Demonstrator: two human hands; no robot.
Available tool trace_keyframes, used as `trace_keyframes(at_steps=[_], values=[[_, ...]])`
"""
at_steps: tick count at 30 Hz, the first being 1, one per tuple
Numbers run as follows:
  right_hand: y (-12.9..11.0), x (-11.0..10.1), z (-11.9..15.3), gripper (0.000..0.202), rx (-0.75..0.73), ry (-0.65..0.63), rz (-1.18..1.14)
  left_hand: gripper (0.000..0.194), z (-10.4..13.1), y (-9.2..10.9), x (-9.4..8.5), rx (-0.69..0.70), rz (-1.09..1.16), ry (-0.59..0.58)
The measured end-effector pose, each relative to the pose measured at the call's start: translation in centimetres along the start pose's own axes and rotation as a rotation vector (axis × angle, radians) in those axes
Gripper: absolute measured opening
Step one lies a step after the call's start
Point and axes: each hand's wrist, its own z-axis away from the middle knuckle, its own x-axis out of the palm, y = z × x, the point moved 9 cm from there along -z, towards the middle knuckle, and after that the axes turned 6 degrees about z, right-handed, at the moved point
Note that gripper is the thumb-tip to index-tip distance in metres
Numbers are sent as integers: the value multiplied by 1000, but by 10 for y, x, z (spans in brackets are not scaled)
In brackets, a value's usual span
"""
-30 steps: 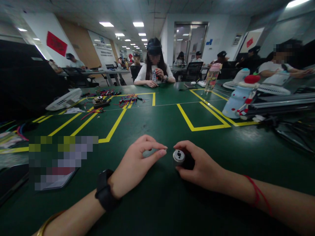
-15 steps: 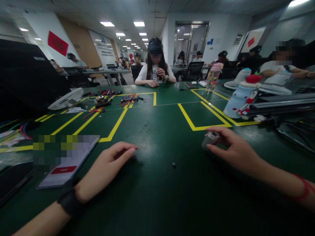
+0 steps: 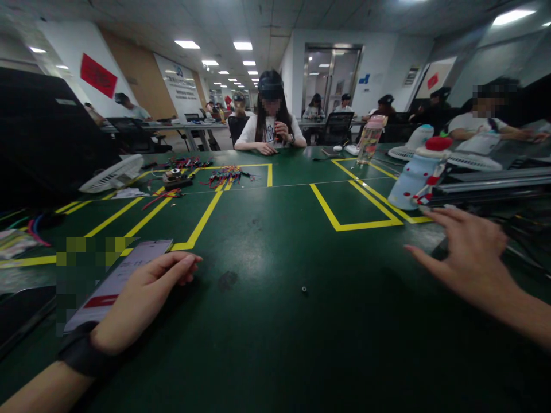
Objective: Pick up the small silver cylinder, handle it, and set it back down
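Observation:
My right hand is open at the right, its thumb and fingers spread apart. Behind its palm a dark grey shape partly shows; I cannot tell whether it is the grey cylinder seen earlier. My left hand, a black band on its wrist, hovers over or rests at the right edge of a phone with a lit screen. Its fingers are curled together with the thumb along them, and nothing shows in them. Between the hands a small dark ring-shaped part lies on the green table.
A blue bottle with a red top stands beyond my right hand, near metal bars. Coloured wires and a white fan lie at the far left. A person sits opposite. Yellow tape marks the table.
My right hand has moved right and opened, letting go of the grey cylinder. The left hand has drawn back leftward over the phone. The small ring-shaped part stays in place.

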Motion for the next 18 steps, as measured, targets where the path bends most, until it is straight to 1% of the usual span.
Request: trace_keyframes(at_steps=[1,3,5,6,7,8,9,10,11,12,13,15,17,18], values=[[-36,1,-1,61,-102,-74,-128,31,0,1,0,4,-7,-2],[-112,7,3,50,-290,-313,-446,31,0,1,1,1,-21,-14],[-174,6,8,46,-394,-465,-676,31,0,0,1,-7,-30,-22],[-196,5,9,41,-423,-499,-742,32,0,-1,0,-10,-31,-20],[-211,3,9,34,-442,-515,-780,32,0,-2,0,-11,-29,-17],[-220,2,8,28,-451,-523,-802,32,0,-3,-1,-11,-20,-13],[-221,1,5,24,-441,-526,-815,32,0,-4,-1,-12,-8,-8],[-215,0,0,24,-409,-518,-822,32,1,-5,-2,-13,7,-6],[-200,-1,-6,25,-354,-493,-817,32,1,-6,-2,-12,20,-5],[-177,-1,-13,27,-279,-451,-790,31,1,-7,-2,-11,30,-9],[-148,-2,-20,28,-187,-393,-736,31,1,-7,-2,-12,34,-14],[-77,-4,-31,32,16,-249,-549,32,0,-9,-1,-17,36,-22],[-5,-7,-33,35,192,-113,-327,35,-2,-10,0,-19,29,-26],[25,-7,-30,36,256,-65,-225,36,-2,-11,0,-18,23,-26]])
